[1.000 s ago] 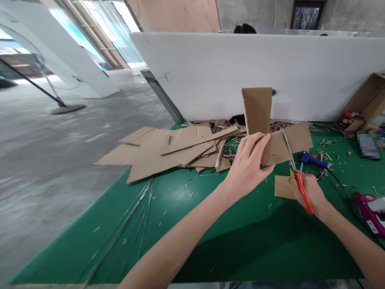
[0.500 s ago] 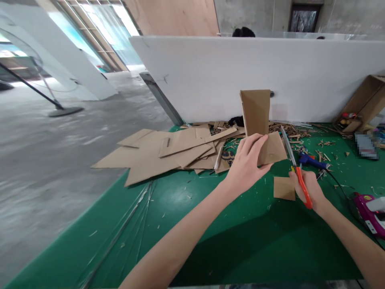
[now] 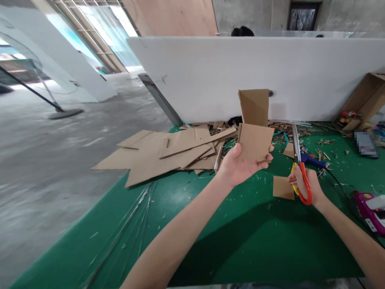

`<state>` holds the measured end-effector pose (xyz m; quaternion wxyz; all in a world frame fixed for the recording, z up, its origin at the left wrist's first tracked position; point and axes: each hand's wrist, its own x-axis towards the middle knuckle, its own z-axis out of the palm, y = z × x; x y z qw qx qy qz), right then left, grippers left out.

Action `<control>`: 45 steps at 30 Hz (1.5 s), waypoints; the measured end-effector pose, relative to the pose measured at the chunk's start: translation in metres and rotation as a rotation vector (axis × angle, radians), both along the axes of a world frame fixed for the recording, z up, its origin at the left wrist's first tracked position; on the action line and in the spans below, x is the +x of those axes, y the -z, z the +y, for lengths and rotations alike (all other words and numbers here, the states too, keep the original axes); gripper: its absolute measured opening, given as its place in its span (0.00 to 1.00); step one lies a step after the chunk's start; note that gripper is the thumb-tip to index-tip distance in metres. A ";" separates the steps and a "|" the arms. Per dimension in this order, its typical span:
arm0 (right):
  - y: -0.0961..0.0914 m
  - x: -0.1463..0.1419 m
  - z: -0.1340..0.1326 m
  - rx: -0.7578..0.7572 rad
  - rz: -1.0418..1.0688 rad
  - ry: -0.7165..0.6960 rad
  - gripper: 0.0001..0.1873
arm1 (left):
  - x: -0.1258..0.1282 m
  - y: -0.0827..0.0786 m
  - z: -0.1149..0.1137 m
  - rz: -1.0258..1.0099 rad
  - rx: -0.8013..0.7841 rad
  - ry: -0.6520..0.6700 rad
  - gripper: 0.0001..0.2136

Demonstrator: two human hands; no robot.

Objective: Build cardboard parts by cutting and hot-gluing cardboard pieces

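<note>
My left hand [image 3: 237, 166] grips a folded brown cardboard piece [image 3: 255, 124] from below, palm up, holding it above the green table [image 3: 180, 224]. One flap of it stands upright and the other faces me. My right hand [image 3: 306, 184] is closed round the orange and yellow handles of a pair of scissors [image 3: 299, 160], blades pointing away and up, apart from the cardboard. A small cut-off cardboard square [image 3: 283, 188] lies on the table just left of my right hand. Another scrap [image 3: 289, 150] lies beyond it.
A heap of flat cardboard sheets [image 3: 162, 154] and offcuts covers the far left of the table. A blue glue gun [image 3: 313, 160] with its cable lies behind the scissors, a purple device [image 3: 368, 210] at the right edge, an open carton [image 3: 365, 102] at the back right. A white partition [image 3: 270, 76] backs the table.
The scissors finished a cut: the right flap of the cardboard came off and a scrap now lies on the table. My left hand turned palm up with the remaining piece; the scissors drew back.
</note>
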<state>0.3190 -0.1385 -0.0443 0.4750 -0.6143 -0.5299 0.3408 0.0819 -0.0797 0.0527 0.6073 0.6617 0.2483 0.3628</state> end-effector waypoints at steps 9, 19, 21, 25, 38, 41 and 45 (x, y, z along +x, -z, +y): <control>0.002 0.002 0.006 0.031 0.214 0.102 0.32 | -0.019 0.003 0.012 1.202 0.656 0.277 0.41; 0.012 0.007 0.008 0.050 0.137 0.079 0.30 | -0.007 0.032 0.013 1.432 0.736 0.288 0.48; 0.008 0.007 0.007 0.078 0.153 0.088 0.30 | -0.007 0.032 0.012 1.425 0.736 0.295 0.51; 0.000 0.007 0.006 0.159 0.187 0.145 0.30 | -0.005 0.030 0.008 1.402 0.757 0.277 0.41; 0.006 0.007 0.006 0.180 0.096 0.081 0.27 | 0.042 0.064 -0.013 1.011 0.979 0.143 0.40; 0.009 0.008 0.008 0.165 0.124 0.077 0.27 | 0.053 0.078 -0.015 1.004 0.982 0.155 0.39; 0.011 0.010 0.010 0.113 0.142 0.088 0.26 | 0.054 0.075 -0.014 1.000 1.019 0.135 0.41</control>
